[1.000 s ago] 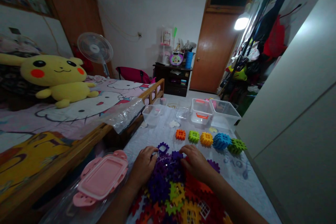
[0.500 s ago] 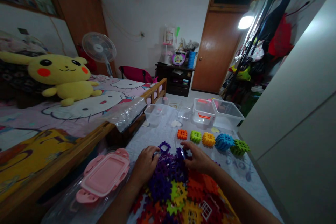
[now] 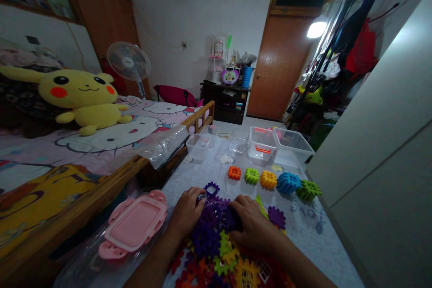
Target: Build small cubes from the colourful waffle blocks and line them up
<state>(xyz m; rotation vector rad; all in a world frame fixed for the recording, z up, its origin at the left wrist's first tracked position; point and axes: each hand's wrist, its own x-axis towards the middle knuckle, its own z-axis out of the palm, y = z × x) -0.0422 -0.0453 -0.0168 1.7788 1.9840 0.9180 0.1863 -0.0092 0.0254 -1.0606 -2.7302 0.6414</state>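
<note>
The right hand [image 3: 251,226] has come down half-open onto the purple blocks [image 3: 205,239], the left hand [image 3: 185,214] curled against them, neither grip clear.

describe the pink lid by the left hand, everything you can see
The pink plastic lid is a rounded rectangle with a recessed central panel inside a raised rim, and a flared tab at each short end. Its surface looks smooth and moulded. It lies on a clear plastic sheet, angled across the view, between the wooden bed rail and the left hand. Nothing sits on it, and the hand is very close, though contact is hard to tell.
</note>
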